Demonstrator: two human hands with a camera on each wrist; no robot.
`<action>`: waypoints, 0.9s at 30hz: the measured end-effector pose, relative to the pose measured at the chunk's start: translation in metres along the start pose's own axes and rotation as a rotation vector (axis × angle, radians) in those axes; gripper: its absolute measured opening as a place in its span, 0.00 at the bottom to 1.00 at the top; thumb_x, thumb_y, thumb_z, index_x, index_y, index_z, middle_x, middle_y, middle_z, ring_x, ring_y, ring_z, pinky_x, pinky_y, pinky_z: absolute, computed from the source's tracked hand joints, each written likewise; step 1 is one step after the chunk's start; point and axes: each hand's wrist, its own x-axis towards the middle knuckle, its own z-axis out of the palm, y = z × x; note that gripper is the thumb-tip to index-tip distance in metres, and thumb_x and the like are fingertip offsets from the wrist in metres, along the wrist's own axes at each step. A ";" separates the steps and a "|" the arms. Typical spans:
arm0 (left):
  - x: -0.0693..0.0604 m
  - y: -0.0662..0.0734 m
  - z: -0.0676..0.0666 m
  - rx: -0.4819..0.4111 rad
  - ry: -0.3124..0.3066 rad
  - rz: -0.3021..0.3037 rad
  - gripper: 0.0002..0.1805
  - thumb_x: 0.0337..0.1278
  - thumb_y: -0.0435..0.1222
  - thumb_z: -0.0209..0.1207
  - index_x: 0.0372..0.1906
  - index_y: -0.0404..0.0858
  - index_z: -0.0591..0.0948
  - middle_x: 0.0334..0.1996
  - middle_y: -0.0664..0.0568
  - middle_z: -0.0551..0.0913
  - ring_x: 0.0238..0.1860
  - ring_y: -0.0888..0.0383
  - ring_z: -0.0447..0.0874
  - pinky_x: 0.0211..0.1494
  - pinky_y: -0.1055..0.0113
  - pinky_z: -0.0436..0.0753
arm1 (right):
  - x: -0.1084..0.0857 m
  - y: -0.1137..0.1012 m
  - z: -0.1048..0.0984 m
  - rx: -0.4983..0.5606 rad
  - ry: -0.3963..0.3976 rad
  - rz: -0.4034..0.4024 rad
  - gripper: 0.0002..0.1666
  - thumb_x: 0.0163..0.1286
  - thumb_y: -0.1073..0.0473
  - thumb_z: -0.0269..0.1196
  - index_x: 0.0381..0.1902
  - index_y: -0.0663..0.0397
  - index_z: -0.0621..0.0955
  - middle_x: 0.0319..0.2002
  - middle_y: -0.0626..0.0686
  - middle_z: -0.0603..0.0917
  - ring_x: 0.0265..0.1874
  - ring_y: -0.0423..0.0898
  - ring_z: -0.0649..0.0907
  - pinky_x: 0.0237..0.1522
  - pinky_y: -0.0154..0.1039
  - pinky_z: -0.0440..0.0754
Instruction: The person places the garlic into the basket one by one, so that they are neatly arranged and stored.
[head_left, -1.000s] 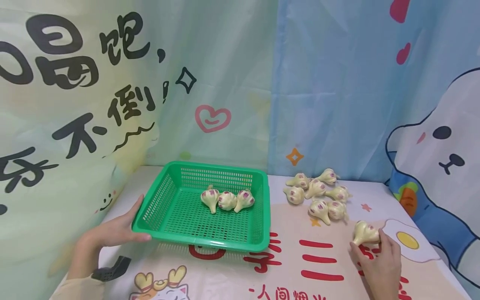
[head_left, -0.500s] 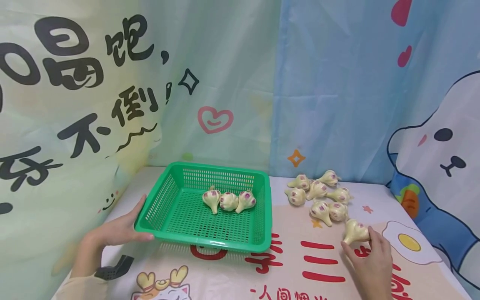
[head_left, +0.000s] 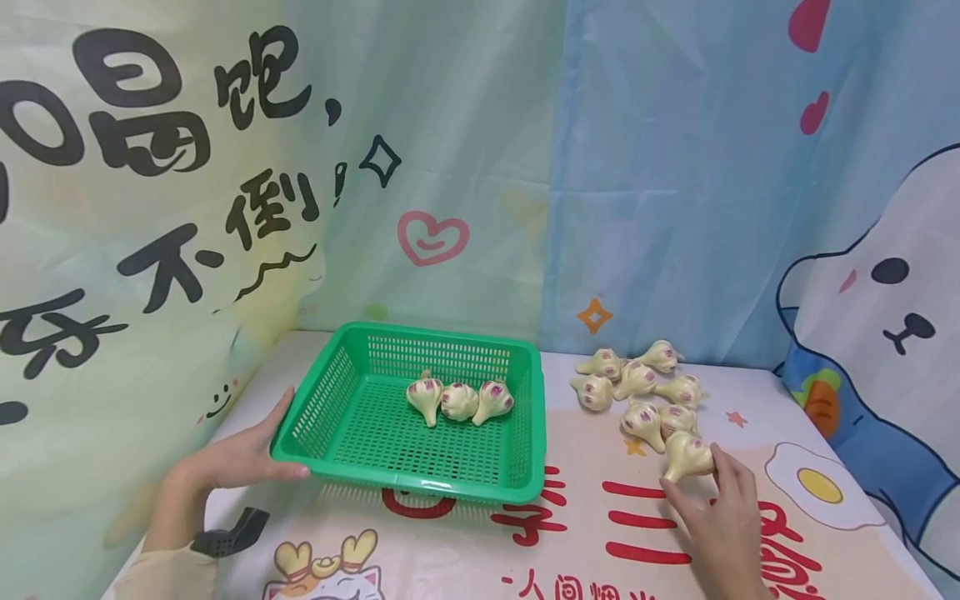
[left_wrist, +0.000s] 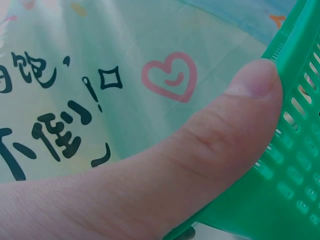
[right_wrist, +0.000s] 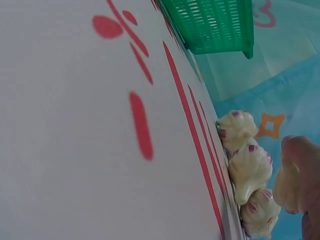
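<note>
Between thumb and fingers, my right hand [head_left: 720,517] pinches a garlic bulb [head_left: 688,455], cream with its stem toward the near left. In the right wrist view the held garlic bulb [right_wrist: 287,187] is partly covered by the fingers. Just behind it on the table lie several more garlic bulbs [head_left: 642,422]. A green plastic basket [head_left: 420,482] stands at centre-left with several garlic bulbs [head_left: 459,402] in a row inside. My left hand [head_left: 236,457] spans the basket's near-left corner, thumb along the front and a finger along the left side. Its straight thumb [left_wrist: 220,135] touches the rim.
A printed cloth [head_left: 570,533] covers the table. Printed curtains [head_left: 450,167] hang close behind and along the left side, and a bear-patterned curtain [head_left: 900,375] stands on the right. A black strap piece [head_left: 232,533] sits by the left wrist.
My right hand has slid left with the garlic bulb, bringing it up against the nearest bulbs of the pile. The left hand and the basket have stayed in place.
</note>
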 end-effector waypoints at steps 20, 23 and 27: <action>0.000 -0.001 0.000 -0.019 -0.008 0.004 0.67 0.48 0.46 0.68 0.73 0.36 0.26 0.72 0.26 0.37 0.68 0.33 0.54 0.63 0.38 0.62 | -0.001 -0.022 0.012 0.001 0.085 -0.220 0.55 0.48 0.56 0.76 0.71 0.56 0.61 0.60 0.63 0.67 0.59 0.59 0.70 0.52 0.59 0.75; -0.001 -0.001 0.000 -0.018 -0.004 0.006 0.67 0.48 0.46 0.68 0.73 0.36 0.26 0.73 0.26 0.37 0.68 0.32 0.55 0.63 0.38 0.63 | 0.000 -0.025 0.012 0.007 0.103 -0.256 0.55 0.47 0.56 0.77 0.70 0.56 0.63 0.60 0.62 0.67 0.58 0.59 0.71 0.51 0.58 0.75; -0.001 -0.001 0.000 -0.017 -0.002 0.003 0.67 0.48 0.46 0.68 0.73 0.36 0.26 0.73 0.27 0.37 0.68 0.32 0.55 0.63 0.38 0.63 | -0.001 -0.029 0.013 0.010 0.118 -0.294 0.55 0.45 0.56 0.78 0.69 0.57 0.64 0.59 0.62 0.68 0.59 0.57 0.70 0.51 0.58 0.76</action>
